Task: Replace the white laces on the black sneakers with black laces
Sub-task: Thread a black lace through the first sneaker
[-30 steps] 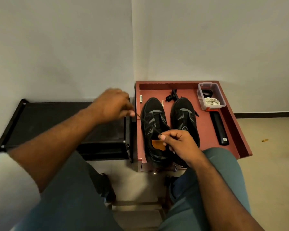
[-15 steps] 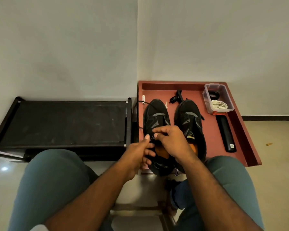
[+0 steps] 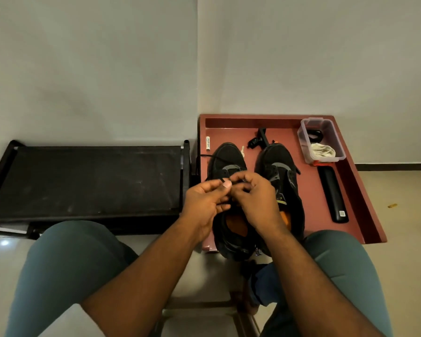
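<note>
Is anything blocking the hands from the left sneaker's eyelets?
Nothing visible does. The left hand pinches the thin black lace, and the right hand is curled over the black left sneaker. The eyelets under the hands are hidden.

Two sneakers, two hands, one box

Two black sneakers: one (image 3: 226, 156) under both hands, one (image 3: 281, 164) just right of them. Two hands: left (image 3: 206, 203), right (image 3: 255, 198). Beyond the right hand: one clear box (image 3: 326, 132), one black bar (image 3: 333, 193).
</note>
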